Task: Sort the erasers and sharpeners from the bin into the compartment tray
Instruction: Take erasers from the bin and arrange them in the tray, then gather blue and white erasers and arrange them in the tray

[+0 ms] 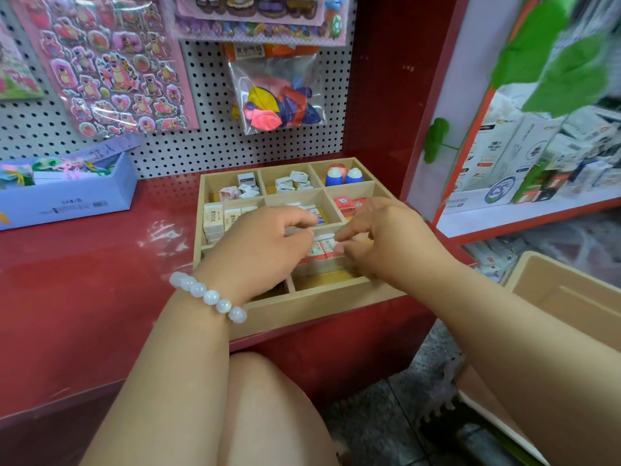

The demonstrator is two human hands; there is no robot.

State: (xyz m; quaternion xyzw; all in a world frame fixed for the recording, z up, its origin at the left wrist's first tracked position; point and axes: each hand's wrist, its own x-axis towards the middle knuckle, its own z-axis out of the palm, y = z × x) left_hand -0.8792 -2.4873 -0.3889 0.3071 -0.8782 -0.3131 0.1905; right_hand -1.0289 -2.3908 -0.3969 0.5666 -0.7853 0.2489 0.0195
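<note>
A wooden compartment tray (312,306) sits on the red shelf. Its back compartments hold small white sharpeners (248,186), more white sharpeners (293,182) and two blue-and-white capsule sharpeners (344,175). White block erasers (213,220) fill the middle-left compartment, and a red eraser pack (349,203) lies at the middle right. Both hands are over the front-middle compartment, fingertips on red-and-white wrapped erasers (322,247). My left hand (265,243), with a bead bracelet at the wrist, pinches down on them. My right hand (386,237) pinches them from the right. The bin (551,284) stands at the right, its inside mostly hidden.
A pegboard behind the tray carries sticker sheets (111,65) and a bag of balloons (279,105). A pale purple box (67,190) stands at the left on the shelf. Boxed goods (537,156) fill the shelf to the right. My knee (268,408) is below the shelf edge.
</note>
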